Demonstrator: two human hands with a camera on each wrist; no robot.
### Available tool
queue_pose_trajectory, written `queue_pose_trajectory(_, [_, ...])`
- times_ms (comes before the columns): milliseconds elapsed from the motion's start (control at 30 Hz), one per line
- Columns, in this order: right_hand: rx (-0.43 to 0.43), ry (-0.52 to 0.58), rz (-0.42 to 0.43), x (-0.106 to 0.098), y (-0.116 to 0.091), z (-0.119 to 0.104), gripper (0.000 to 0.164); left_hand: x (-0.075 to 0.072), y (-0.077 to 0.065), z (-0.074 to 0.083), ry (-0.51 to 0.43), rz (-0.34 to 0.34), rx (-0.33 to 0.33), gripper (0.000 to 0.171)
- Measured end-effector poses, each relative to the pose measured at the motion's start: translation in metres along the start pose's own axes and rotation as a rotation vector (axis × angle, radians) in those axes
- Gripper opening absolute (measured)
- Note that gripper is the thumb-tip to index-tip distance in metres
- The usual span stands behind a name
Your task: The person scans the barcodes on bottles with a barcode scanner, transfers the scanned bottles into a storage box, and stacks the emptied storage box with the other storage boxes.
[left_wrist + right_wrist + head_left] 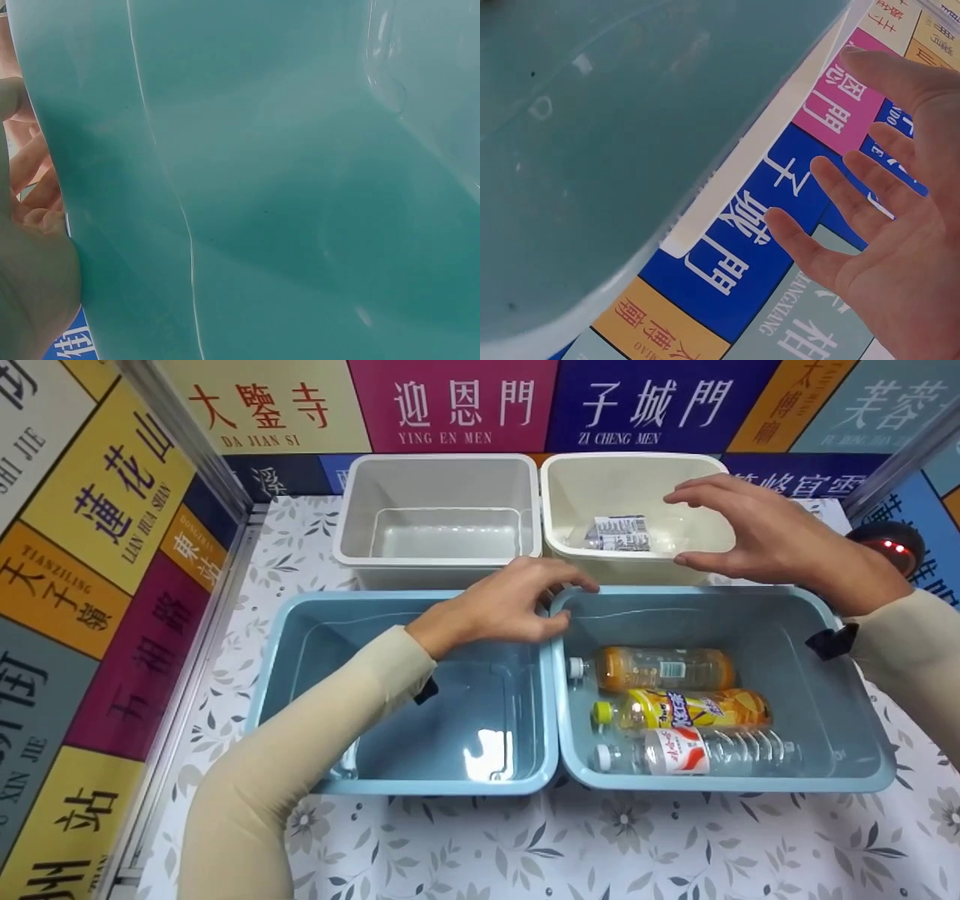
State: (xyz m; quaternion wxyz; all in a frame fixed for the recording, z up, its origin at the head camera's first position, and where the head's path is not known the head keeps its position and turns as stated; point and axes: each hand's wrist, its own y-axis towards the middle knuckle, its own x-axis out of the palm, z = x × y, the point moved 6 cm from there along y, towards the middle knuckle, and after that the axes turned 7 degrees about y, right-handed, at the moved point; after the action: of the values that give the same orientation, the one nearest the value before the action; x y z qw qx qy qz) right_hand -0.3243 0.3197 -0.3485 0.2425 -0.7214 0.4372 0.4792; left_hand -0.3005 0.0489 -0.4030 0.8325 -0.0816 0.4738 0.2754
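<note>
Beige left sleeve (300,746) nearest, 8 o'clock, slanting over the left blue bin (420,720). Left hand (514,600) near centre, where that bin meets the right blue bin (817,720): fingers loosely bent, thumb apart, nothing gripped; rim contact can't be told. Right hand (772,526), 2 o'clock, fingers and thumb spread, empty, against the cream bin's (622,484) 3 o'clock side; printed wrapper (621,533) lies inside. Three bottles (697,708) on their sides, 4 o'clock. Judged step: between grips. Next move probably calls for lowering the right hand and pinching the wrapper.

Smooth, glossy plastic bins (435,787)
</note>
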Motion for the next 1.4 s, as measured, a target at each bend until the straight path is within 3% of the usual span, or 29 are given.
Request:
queue_pose_trajectory(400, [-0.007, 0.006, -0.009, 0.005, -0.011, -0.011, 0.081, 0.001, 0.000, 0.000, 0.016, 0.006, -0.005, 0.049])
queue_pose_trajectory(1400, [-0.163, -0.001, 0.017, 0.013, -0.048, -0.044, 0.090, 0.001, 0.001, 0.000, 0.023, 0.015, 0.002, 0.049])
